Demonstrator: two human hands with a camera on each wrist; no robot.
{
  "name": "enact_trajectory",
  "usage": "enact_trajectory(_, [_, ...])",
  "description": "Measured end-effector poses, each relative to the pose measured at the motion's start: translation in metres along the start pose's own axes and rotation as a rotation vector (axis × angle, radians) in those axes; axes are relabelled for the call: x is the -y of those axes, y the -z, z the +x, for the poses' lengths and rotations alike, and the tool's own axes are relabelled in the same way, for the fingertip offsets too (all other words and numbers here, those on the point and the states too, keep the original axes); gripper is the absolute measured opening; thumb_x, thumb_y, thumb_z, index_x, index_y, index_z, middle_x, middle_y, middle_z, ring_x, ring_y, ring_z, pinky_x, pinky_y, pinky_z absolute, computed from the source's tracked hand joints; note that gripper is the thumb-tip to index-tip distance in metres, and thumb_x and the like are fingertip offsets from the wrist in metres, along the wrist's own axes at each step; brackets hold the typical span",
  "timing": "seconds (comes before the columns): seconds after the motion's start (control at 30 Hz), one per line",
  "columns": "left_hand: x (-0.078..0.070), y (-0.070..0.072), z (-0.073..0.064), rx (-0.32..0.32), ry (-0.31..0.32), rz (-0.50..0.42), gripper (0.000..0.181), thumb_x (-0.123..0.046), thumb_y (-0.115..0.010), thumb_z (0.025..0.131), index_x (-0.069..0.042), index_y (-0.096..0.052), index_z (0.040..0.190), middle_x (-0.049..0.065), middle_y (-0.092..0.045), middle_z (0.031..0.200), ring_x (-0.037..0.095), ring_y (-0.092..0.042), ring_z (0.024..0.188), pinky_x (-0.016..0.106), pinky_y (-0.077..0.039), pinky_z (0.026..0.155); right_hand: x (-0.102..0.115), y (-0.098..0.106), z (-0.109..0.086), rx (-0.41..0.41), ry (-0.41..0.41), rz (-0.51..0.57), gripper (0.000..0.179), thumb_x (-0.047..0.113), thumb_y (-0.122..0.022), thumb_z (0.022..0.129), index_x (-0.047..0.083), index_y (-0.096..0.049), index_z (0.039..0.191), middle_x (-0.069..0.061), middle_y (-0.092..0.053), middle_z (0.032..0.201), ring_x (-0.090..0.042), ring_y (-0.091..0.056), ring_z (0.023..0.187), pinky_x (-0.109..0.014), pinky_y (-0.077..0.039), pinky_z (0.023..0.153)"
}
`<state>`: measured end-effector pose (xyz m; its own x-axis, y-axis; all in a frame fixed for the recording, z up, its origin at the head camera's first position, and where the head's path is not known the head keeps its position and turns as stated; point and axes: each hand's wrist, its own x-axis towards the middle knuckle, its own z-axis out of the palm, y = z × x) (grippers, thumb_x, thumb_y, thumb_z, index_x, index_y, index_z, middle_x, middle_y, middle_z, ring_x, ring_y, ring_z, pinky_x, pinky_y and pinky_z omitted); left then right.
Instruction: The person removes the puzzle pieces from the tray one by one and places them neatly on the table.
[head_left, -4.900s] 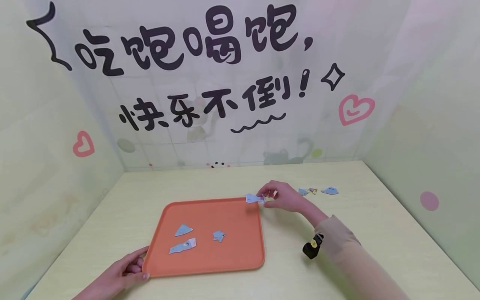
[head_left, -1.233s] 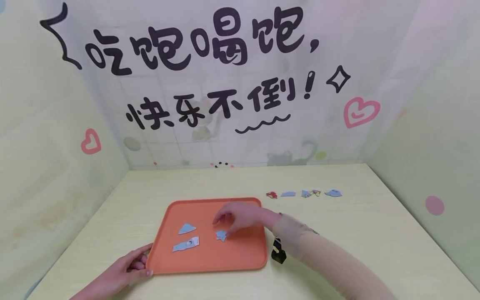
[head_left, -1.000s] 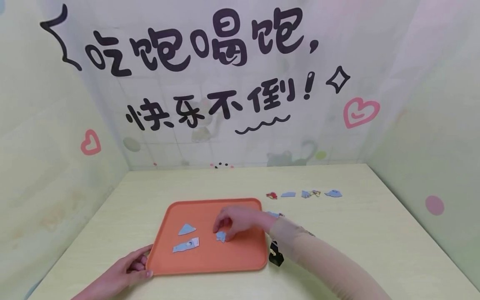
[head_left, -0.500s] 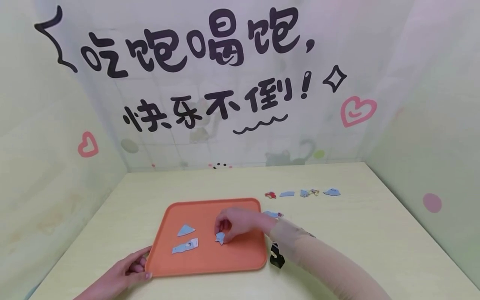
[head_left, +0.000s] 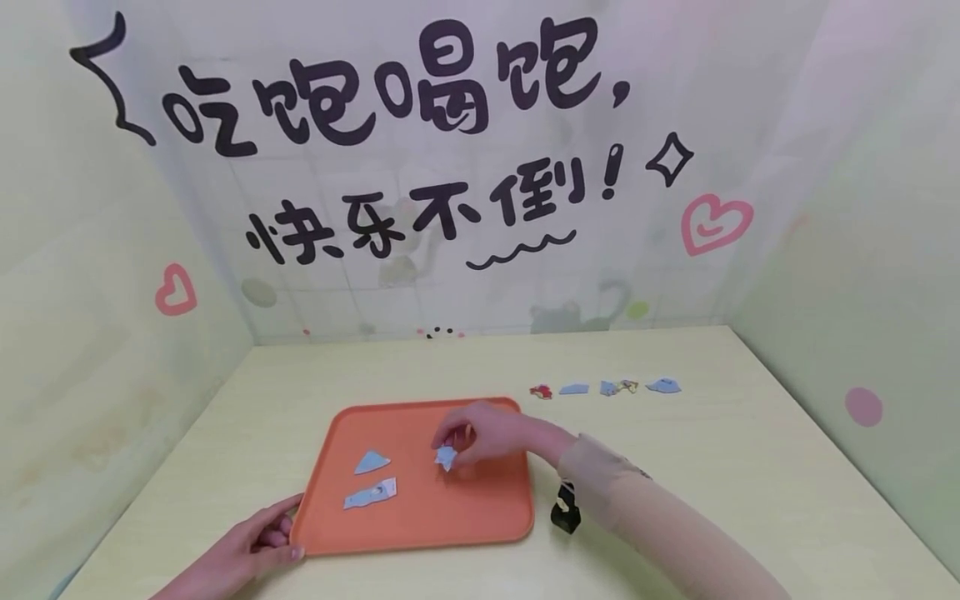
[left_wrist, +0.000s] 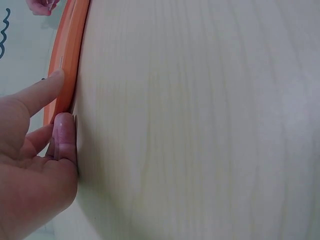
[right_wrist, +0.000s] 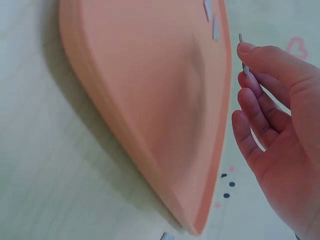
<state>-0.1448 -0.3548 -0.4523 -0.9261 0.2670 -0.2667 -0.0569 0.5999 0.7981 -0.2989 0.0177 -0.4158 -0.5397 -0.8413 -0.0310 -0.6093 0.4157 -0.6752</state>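
Observation:
In the head view an orange tray (head_left: pixel 427 525) lies on the table. My left hand (head_left: pixel 243 546) grips its near left corner, with the thumb (left_wrist: pixel 47 89) against the rim in the left wrist view. My right hand (head_left: pixel 487 432) pinches a small, jagged light blue puzzle piece (head_left: pixel 446 457) between thumb and fingertips. The right wrist view shows that piece edge-on, raised above the tray floor. Left of it on the tray lie a triangular blue piece (head_left: pixel 372 462) and a long blue piece (head_left: pixel 370 492) with a pale end.
Behind the tray's right side, a row holds a red piece (head_left: pixel 541 392), a flat blue piece (head_left: pixel 574 388), a blue and yellow piece (head_left: pixel 618 387) and a blue curved one (head_left: pixel 663 385). Another piece (right_wrist: pixel 167 236) shows beside the tray in the right wrist view. Printed walls enclose the table.
Over the last second, my right hand has closed on the jagged piece and lifted it off the tray. Earlier, it carried another piece at the tray's far right corner. My left hand stays put.

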Motion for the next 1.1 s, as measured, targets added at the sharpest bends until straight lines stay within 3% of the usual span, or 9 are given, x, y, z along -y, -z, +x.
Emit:
enact_trajectory(0.27, [-0.001,0.000,0.000,-0.002,0.005,0.005,0.079,-0.021,-0.065,0.096,0.017,-0.021,0.149,0.009,-0.053,0.107,-0.005,-0.046,0.085,0.018,-0.045,0.074,-0.019,0.022,-0.026,-0.153,-0.017,0.056,0.035,0.025,-0.080,0.084,0.016,-0.072,0.117,0.010,-0.066,0.105,-0.011,-0.060,0.094,-0.024,-0.050,0.081])
enact_trajectory(0.67, [-0.001,-0.001,0.001,-0.008,0.019,0.002,0.080,-0.022,-0.067,0.095,0.016,-0.021,0.149,0.008,-0.053,0.107,-0.004,-0.046,0.085,0.018,-0.045,0.074,-0.052,0.053,-0.074,-0.308,-0.044,0.019,0.032,0.022,-0.078,0.085,0.015,-0.071,0.116,0.002,-0.067,0.103,-0.019,-0.059,0.094,-0.027,-0.051,0.080])
enact_trajectory(0.93, [0.002,-0.001,0.000,0.003,-0.005,0.011,0.079,-0.021,-0.065,0.096,0.018,-0.020,0.148,0.009,-0.054,0.106,-0.005,-0.047,0.085,0.018,-0.045,0.073,-0.072,0.063,-0.101,-0.359,-0.105,0.009,0.035,0.020,-0.076,0.087,0.008,-0.069,0.119,-0.005,-0.070,0.110,-0.019,-0.058,0.091,-0.029,-0.051,0.081])
enact_trajectory(1.1, [0.001,0.000,0.001,0.003,0.010,0.003,0.080,-0.022,-0.066,0.095,0.017,-0.020,0.149,0.009,-0.054,0.107,-0.004,-0.047,0.085,0.018,-0.045,0.074,-0.086,0.065,-0.116,-0.378,-0.168,0.001,0.034,0.020,-0.077,0.086,0.010,-0.070,0.117,0.000,-0.066,0.101,-0.016,-0.056,0.091,-0.028,-0.051,0.081])
